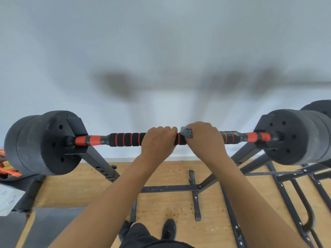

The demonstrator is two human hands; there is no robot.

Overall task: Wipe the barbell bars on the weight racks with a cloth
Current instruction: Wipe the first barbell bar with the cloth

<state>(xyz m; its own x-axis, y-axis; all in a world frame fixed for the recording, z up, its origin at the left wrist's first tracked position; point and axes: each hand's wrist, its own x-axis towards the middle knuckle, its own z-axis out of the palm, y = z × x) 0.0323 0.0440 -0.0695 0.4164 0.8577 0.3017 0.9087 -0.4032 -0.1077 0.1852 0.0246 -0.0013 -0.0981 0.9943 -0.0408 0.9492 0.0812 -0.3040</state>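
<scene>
A barbell bar (125, 139) with black foam grips and orange bands lies across a black weight rack (100, 163), with black plates at its left end (43, 142) and right end (293, 136). My left hand (158, 140) grips the bar's middle, fingers curled over the top. Just to its right, my right hand (203, 136) holds a small grey-blue cloth (186, 132) wrapped against the bar. Only a corner of the cloth shows between the hands.
A white wall stands close behind the bar. Rack feet and crossbars (170, 188) spread over the wooden floor below. More black frame tubes (295, 194) and a second set of plates (320, 107) are at the right. Orange items (7, 169) and a white box (9, 199) lie at the left.
</scene>
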